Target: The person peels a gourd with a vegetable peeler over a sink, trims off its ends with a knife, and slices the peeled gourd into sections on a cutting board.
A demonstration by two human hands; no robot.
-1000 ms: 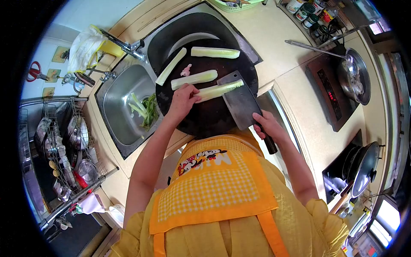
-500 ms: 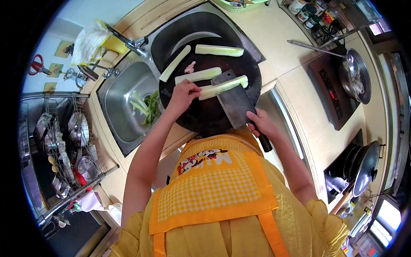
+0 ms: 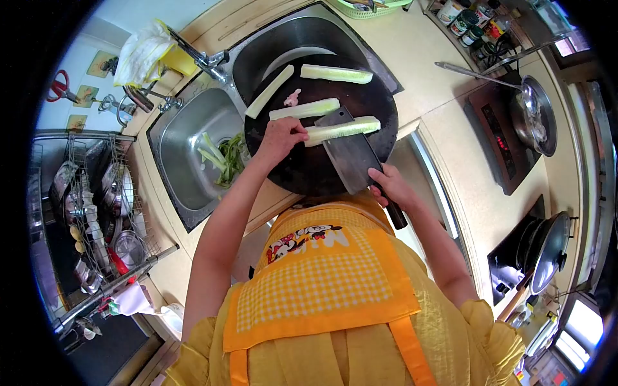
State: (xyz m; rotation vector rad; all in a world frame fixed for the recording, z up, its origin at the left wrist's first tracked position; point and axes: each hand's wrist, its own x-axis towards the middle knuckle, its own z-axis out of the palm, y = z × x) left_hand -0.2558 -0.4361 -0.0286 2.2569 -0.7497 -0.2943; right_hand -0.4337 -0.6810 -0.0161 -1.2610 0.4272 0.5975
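My left hand point(image 3: 283, 138) has its fingers closed on the left end of a pale green cucumber strip point(image 3: 351, 128). In my right hand point(image 3: 391, 183) is the dark handle of a cleaver point(image 3: 354, 161). The wide blade lies nearly flat and runs beneath the strip, its holed tip showing on the far side. Both rest over a round black cutting board point(image 3: 302, 174). More cucumber lengths lie on the board: one just beyond my left hand point(image 3: 306, 109), one at the far side point(image 3: 336, 74), one at the left point(image 3: 269, 91). Near them sits a small pink piece point(image 3: 292, 98), its kind unclear.
The board bridges the double sink point(image 3: 187, 141), whose left basin holds green peelings point(image 3: 225, 161). At the right, a wok point(image 3: 541, 116) with a ladle stands on an induction cooker point(image 3: 496, 138). A lidded pan point(image 3: 550, 254) is nearer. A dish rack point(image 3: 109, 212) stands at left.
The whole view has shifted slightly, with the board appearing a little further right. Both hands keep their holds on the cucumber strip and the cleaver.
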